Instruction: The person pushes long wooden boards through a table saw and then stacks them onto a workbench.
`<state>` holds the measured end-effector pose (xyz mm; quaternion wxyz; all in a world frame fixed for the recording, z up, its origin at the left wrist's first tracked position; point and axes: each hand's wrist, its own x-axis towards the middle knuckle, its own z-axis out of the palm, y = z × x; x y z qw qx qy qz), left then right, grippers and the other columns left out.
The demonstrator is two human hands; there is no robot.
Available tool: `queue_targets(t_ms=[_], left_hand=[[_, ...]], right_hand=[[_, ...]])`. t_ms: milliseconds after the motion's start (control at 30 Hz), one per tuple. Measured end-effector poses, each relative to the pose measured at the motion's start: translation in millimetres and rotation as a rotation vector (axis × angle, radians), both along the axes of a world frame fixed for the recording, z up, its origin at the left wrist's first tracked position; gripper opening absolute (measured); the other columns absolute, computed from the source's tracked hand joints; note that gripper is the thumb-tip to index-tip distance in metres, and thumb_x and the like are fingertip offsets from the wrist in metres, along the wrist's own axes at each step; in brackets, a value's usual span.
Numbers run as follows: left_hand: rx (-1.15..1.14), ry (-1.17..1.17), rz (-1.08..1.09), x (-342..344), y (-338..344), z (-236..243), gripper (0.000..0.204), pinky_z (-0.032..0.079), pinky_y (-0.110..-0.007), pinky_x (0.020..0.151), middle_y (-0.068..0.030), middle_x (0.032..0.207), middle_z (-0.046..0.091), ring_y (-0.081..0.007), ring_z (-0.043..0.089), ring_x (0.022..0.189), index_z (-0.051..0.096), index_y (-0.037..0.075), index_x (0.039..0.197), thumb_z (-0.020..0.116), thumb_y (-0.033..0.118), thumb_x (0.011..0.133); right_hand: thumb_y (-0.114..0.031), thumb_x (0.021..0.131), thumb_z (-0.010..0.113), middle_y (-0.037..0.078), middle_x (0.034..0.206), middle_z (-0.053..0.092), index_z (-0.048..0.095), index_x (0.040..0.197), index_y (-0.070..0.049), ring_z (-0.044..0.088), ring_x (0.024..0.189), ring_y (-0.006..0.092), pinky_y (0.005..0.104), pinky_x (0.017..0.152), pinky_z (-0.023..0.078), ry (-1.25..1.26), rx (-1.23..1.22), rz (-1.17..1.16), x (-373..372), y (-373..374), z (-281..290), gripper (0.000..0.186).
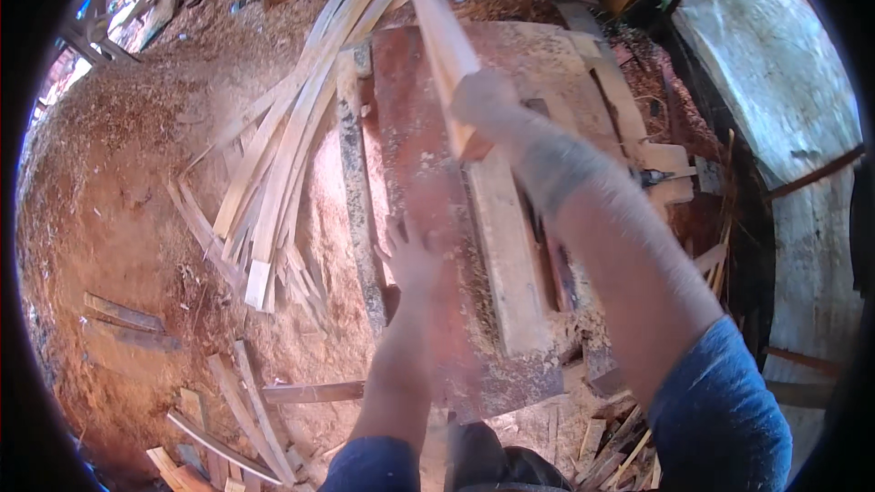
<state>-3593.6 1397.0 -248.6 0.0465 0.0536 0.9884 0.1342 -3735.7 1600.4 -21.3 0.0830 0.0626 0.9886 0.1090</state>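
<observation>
My right hand (488, 102) is closed around a long pale wooden board (439, 29), which is raised and tilted over the far part of a reddish-brown worktop (419, 146). The board's far end points up and away, and its near end shows just below my fingers. My left hand (412, 260) holds nothing; its fingers are spread over the left side of the worktop, slightly blurred. Whether it touches the surface, I cannot tell. Between my arms, a straight pale plank (507, 255) lies lengthwise on the worktop, with sawdust along it.
Left of the worktop, a heap of long wooden strips (290, 150) lies on sawdust-covered ground (118, 191). A narrow dusty rail (354, 182) runs along the worktop's left side. Offcuts (251, 401) are scattered near left. A pale corrugated sheet (775, 46) stands at the right.
</observation>
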Motion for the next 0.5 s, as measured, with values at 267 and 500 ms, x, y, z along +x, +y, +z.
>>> queue_targets(t_ms=[267, 500], left_hand=[[0.815, -0.201, -0.13, 94.0, 32.5, 90.2, 0.061, 0.028, -0.052, 0.116, -0.022, 0.144, 0.049, -0.0334, 0.04, 0.14, 0.042, 0.009, 0.149, 0.053, 0.037, 0.096], [1.203, -0.774, 0.044, 271.5, -41.9, 142.3, 0.055, 0.05, -0.039, 0.085, -0.0126, 0.125, 0.058, -0.0241, 0.058, 0.111, 0.046, 0.01, 0.141, 0.059, 0.04, 0.097]], right_hand=[[-0.028, 0.086, 0.065, 0.01, 0.104, 0.073, 0.076, 0.105, -0.009, 0.071, 0.099, 0.0245, 0.0377, 0.076, 0.058, -0.007, -0.195, -0.317, 231.5, -40.9, 86.1, 0.029], [-0.032, 0.084, 0.068, 0.014, 0.101, 0.067, 0.069, 0.105, 0.0, 0.068, 0.102, 0.0281, 0.04, 0.079, 0.058, 0.113, -0.163, -0.387, 493.8, -156.5, 83.4, 0.038]])
